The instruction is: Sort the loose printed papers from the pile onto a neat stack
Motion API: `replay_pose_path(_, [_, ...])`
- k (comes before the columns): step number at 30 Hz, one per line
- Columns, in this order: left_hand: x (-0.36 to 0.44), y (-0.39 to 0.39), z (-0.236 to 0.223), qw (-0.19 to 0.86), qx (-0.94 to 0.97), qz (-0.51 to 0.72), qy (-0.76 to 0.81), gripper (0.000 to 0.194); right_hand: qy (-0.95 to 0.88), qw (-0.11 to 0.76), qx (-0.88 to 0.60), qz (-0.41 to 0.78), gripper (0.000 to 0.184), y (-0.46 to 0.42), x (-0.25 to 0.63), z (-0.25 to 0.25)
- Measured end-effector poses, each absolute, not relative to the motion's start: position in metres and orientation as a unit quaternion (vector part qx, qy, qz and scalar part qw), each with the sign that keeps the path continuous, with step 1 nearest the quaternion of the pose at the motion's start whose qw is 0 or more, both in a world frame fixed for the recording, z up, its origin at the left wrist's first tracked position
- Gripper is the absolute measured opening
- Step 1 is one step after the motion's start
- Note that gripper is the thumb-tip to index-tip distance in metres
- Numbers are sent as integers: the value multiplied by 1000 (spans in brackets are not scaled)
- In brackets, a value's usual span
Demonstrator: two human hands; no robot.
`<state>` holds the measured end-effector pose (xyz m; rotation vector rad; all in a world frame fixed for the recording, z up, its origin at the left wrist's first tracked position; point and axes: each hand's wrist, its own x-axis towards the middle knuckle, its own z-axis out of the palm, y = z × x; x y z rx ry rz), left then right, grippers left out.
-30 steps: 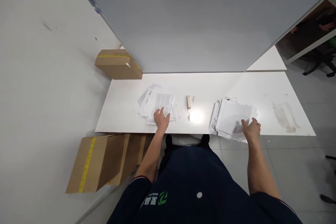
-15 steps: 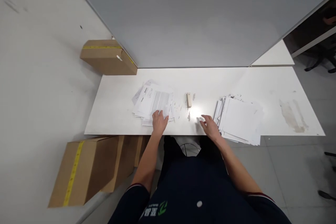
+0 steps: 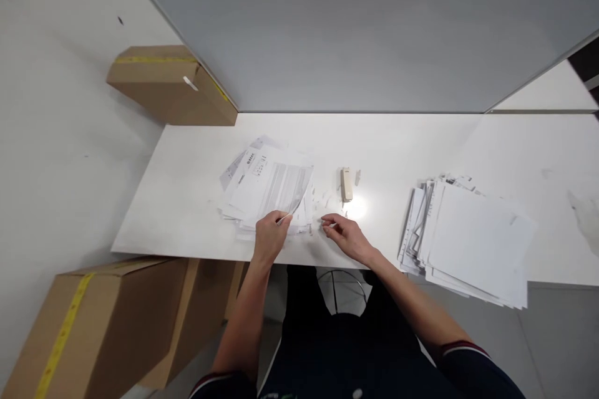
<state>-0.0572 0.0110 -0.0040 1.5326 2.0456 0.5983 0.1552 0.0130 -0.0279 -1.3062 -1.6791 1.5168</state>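
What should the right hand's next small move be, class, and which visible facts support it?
Probably the right hand should reach slightly left and take the raised edge of the top sheet. The left hand pinches that sheet near its corner, bending it up from the left pile, while the right hand appears free, close by and apart from the right pile.
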Motion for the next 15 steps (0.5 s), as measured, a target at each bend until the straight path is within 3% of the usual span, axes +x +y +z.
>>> replay_pose_path(6, [-61, 5, -2, 295, 498, 269, 770, 25, -548, 276, -458, 644, 29, 23, 144, -38])
replay_pose_path(15, [-61, -12, -6, 236, 469, 410, 746, 18, -509, 309, -425, 681, 31, 20, 149, -54])
